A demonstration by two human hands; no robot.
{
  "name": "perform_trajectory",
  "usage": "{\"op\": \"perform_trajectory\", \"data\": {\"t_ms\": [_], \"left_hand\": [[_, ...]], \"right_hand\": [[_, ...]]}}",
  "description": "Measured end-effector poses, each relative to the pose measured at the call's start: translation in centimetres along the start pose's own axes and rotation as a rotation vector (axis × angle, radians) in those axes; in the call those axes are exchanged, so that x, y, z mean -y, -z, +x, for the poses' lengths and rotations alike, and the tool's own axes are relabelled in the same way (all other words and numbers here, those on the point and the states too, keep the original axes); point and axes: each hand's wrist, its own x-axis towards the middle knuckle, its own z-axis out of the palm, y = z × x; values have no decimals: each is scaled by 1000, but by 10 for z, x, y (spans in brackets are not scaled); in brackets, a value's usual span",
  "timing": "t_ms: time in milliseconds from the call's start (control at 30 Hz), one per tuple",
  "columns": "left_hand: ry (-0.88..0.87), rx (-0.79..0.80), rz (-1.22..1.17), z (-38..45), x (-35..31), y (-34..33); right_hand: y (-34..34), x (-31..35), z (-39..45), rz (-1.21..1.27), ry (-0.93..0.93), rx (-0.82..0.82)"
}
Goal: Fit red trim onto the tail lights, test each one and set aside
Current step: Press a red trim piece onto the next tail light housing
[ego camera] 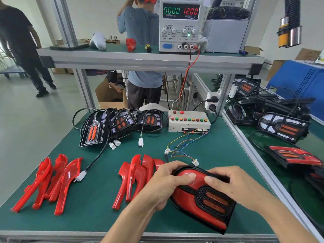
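- Tail light (206, 199): black housing with red trim (189, 176) seated over its upper curve and lower edge, two orange lenses in a mesh panel; held at the near right of the green table (98, 213), tilted toward the camera.
- Left hand (168, 183): fingers curled round the lamp's left end, thumb pressed flat on the trim's glossy top.
- Right hand (233, 185): fingers curled over the lamp's upper right edge, thumb on the trim just beside the left thumb.
- Loose red trim pieces, near group (135, 178): several overlapping, lying just left of the left hand (one partly hidden behind it).
- Loose red trim pieces, far-left group (50, 179): fanned on the mat, well apart from the hands; a white connector (81, 176) on a black cable rests on the rightmost piece.
- Test leads (180, 149): thin coloured wires ending in small white plugs, lying on the mat just beyond the hands.
- Switch box (189, 121): white, with rows of red, green and yellow buttons, at the back of the table.
- Untrimmed tail lights (122, 122): black, clustered left of the switch box, cables trailing.
- Power supply (180, 23): on the upper shelf, display reading 0.000 and 12.00.
- Trimmed lamp (294, 156): on the neighbouring bench at right, among other black lamps.
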Motion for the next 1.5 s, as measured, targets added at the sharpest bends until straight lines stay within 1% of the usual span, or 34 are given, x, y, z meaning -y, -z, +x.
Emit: {"op": "perform_trajectory", "data": {"t_ms": [67,133,367,567,667,767,867,900,1033,1200,1333,1500], "left_hand": [[-4,-7,0,2,-1,-3],[-5,-11,-13,3,-2,-4],[-32,10,6,2,0,4],[-40,0,-23,0,6,4],[-51,-2,1,0,7,5],[-22,36,33,-2,1,5],[61,149,-28,-3,-5,9],[76,159,-41,-4,-7,9],[48,43,-23,-4,-7,3],[57,61,2,-5,-6,-3],[77,43,-64,-4,-6,-4],[61,-1,-114,-1,-5,-6]], "right_hand": [[-2,3,7,-86,3,-9],[0,5,13,-108,2,-9],[-2,5,16,-86,8,-20],[-1,8,14,-75,2,9],[-2,7,13,-58,-7,20],[-1,7,13,-37,-20,23],[5,7,12,11,-38,13],[7,7,12,32,-45,8],[8,9,15,42,-49,-11],[1,14,18,-111,-29,30],[0,15,21,-124,11,19],[3,13,24,-156,18,-2]]}}
